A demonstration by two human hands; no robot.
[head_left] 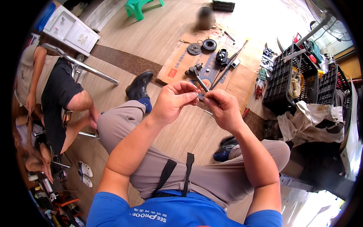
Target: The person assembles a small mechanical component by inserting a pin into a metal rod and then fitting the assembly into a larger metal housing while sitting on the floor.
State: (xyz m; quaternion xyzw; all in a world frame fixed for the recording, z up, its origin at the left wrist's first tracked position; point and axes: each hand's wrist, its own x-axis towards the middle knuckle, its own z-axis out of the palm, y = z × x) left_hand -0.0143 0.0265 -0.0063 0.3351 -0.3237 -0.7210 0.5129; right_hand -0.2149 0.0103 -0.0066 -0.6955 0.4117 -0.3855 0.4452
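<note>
Both hands are raised over my lap, close together. My left hand [171, 103] pinches a tiny item with a bit of red at the fingertips, too small to name. My right hand [225, 110] is closed, thumb against fingers, at a small dark grey piece [200, 97] that sits between the two hands. Just beyond the fingers, a dark metal rod with a jointed head [194, 70] shows above the flattened cardboard [172, 62]. Farther off on the cardboard lie a black ring [209, 44], a grey disc [194, 48] and a black mechanical part [222, 56].
Black plastic crates [281, 85] with tools stand at the right, cloth [308, 117] draped beside them. At the left a person sits on a metal-framed chair [89, 70]. A green stool [140, 8] and a white cabinet [72, 30] stand at the back. White clogs [86, 174] lie lower left.
</note>
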